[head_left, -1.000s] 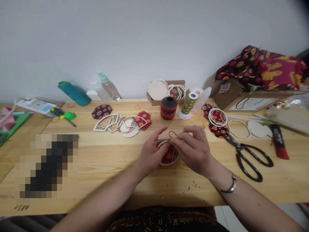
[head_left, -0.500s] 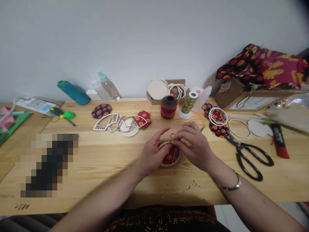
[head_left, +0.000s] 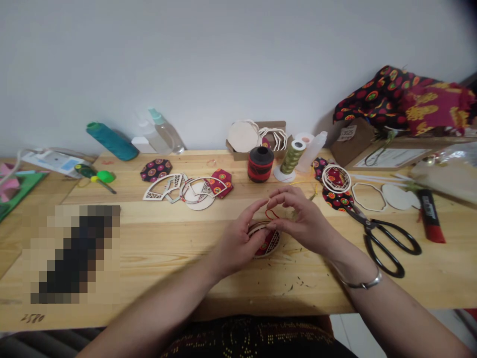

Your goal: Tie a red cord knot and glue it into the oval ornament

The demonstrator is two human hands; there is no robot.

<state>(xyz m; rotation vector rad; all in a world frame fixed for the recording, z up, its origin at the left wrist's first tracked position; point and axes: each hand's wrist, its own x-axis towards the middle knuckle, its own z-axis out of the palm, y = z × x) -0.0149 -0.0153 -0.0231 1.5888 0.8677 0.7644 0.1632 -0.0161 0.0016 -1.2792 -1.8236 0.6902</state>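
A round wooden fretwork ornament [head_left: 269,242] with red patterned fabric inside lies at the middle of the wooden table [head_left: 156,248]. A thin red cord loop [head_left: 272,214] rises from its top edge. My left hand [head_left: 238,238] grips the ornament's left rim, fingers curled around it. My right hand [head_left: 301,219] hovers over its right side, thumb and fingers pinched near the red loop.
Black scissors [head_left: 383,238] lie right of my hands, with a red tube [head_left: 430,216] beyond. Behind stand a dark thread spool [head_left: 260,164], an olive spool [head_left: 292,158], wooden cut-outs [head_left: 186,188], fabric discs [head_left: 335,186], a cardboard box [head_left: 257,136], a teal spool [head_left: 108,141] and piled cloth [head_left: 402,102].
My right hand lifted off the ornament and turned, fingers now raised above the red loop. The ornament tilted slightly under my left hand.
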